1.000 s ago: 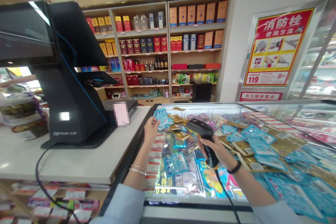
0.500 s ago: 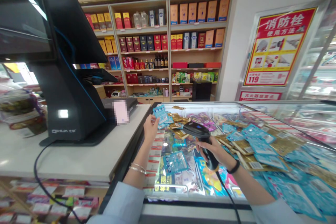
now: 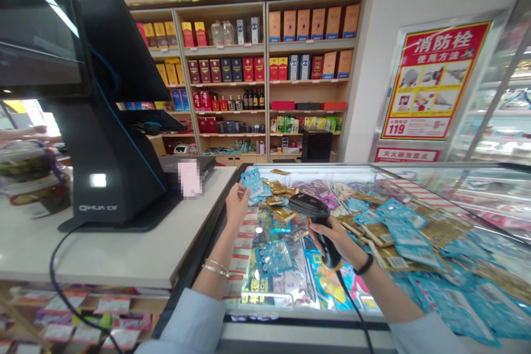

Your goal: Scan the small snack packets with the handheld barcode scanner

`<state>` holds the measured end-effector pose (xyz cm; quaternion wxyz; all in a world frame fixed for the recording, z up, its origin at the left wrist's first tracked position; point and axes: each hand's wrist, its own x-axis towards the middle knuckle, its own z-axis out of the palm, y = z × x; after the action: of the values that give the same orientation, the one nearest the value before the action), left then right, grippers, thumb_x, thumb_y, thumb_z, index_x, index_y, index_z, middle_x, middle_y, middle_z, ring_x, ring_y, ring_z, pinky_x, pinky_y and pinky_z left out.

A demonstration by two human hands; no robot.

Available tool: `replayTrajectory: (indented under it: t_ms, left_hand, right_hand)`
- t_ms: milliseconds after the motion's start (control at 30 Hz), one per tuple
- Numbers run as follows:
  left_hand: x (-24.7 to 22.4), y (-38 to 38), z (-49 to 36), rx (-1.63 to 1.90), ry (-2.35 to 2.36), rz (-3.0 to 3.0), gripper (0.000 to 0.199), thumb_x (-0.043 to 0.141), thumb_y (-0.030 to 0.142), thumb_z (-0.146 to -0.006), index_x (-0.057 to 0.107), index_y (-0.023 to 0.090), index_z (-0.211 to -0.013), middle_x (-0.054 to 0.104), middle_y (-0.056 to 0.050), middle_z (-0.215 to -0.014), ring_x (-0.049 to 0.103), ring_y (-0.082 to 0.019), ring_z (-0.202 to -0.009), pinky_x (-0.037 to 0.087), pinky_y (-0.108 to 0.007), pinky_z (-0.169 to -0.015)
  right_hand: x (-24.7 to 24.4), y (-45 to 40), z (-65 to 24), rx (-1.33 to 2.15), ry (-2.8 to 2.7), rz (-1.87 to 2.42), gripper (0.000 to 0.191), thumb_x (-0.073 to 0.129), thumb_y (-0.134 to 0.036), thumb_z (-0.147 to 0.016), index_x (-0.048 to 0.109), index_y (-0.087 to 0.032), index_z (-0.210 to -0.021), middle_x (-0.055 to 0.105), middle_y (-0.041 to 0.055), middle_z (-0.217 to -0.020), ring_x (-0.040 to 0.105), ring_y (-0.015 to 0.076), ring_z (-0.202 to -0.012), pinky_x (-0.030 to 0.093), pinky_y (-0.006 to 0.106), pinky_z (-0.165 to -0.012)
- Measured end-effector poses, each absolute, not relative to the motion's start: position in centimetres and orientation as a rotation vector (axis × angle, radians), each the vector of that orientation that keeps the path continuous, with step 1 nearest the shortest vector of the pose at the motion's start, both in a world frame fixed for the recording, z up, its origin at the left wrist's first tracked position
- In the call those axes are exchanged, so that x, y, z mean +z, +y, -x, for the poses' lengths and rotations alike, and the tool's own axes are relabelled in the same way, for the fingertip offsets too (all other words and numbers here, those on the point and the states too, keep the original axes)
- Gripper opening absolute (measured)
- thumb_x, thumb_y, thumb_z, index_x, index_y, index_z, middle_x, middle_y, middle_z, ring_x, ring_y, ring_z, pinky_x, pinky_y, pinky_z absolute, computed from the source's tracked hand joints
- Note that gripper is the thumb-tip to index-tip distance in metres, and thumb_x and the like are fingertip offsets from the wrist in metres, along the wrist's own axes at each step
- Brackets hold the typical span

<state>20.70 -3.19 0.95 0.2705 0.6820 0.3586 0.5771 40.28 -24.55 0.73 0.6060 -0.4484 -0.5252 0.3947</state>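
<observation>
My left hand (image 3: 238, 199) pinches the edge of a blue packet (image 3: 251, 178) at the far left of the glass-topped freezer (image 3: 286, 301). Wrapped round the handle of a black barcode scanner (image 3: 309, 204) is my right hand (image 3: 337, 235); the scanner's head points left, toward the held packet. Gold packets (image 3: 282, 212) lie on the glass between the two hands. A single blue packet (image 3: 274, 258) rests nearer to me. To the right of the scanner spreads a large pile of blue and gold packets (image 3: 409, 227).
A black point-of-sale terminal (image 3: 120, 177) stands on the white counter (image 3: 136, 254) at left, beside stacked tubs (image 3: 35, 188). The scanner's cable (image 3: 352, 304) runs down toward me. Shelves of boxes (image 3: 244, 69) line the back wall. Part of another person's arm (image 3: 22, 133) shows at far left.
The view has shifted slightly. My left hand still holds the blue packet, and the scanner stays in my right hand, almost unmoved. The other person's arm has come into clearer sight.
</observation>
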Motion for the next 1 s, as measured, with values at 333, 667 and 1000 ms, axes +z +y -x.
replayTrajectory:
  t_ms: [333,667,1000]
  left_hand:
    - [2.6,-6.2,-21.8,1.438,0.849,-1.810,0.030,0.062,0.048,-0.071,0.048,0.022,-0.073,0.054,0.004,-0.066,0.050,-0.010,-0.048,0.037,-0.022,-0.048]
    - [9.5,-11.4,-28.9,1.486,0.502,-1.768,0.031,0.066,0.046,-0.072,0.047,0.021,-0.075,0.053,0.005,-0.069,0.051,-0.008,-0.048,0.040,-0.020,-0.049]
    - [4.7,-18.7,-37.7,1.173,0.337,-1.891,0.023,0.062,0.040,-0.079,0.050,0.020,-0.078,0.056,0.002,-0.077,0.055,-0.010,-0.061,0.046,-0.022,-0.057]
  right_hand:
    - [3.4,-25.1,-41.5,0.912,-1.099,0.987,0.026,0.070,-0.040,-0.071,0.058,-0.018,-0.067,0.057,-0.0029,-0.050,0.047,0.0087,-0.032,0.036,0.020,-0.032]
    - [11.1,-34.8,-50.1,0.551,-0.952,1.012,0.024,0.074,-0.035,-0.068,0.060,-0.018,-0.077,0.060,-0.0028,-0.058,0.049,0.0093,-0.036,0.039,0.021,-0.032]
    - [7.2,-44.8,-58.3,0.346,-0.690,1.099,0.024,0.074,-0.034,-0.066,0.060,-0.020,-0.079,0.058,-0.0027,-0.061,0.048,0.0095,-0.038,0.038,0.022,-0.033]
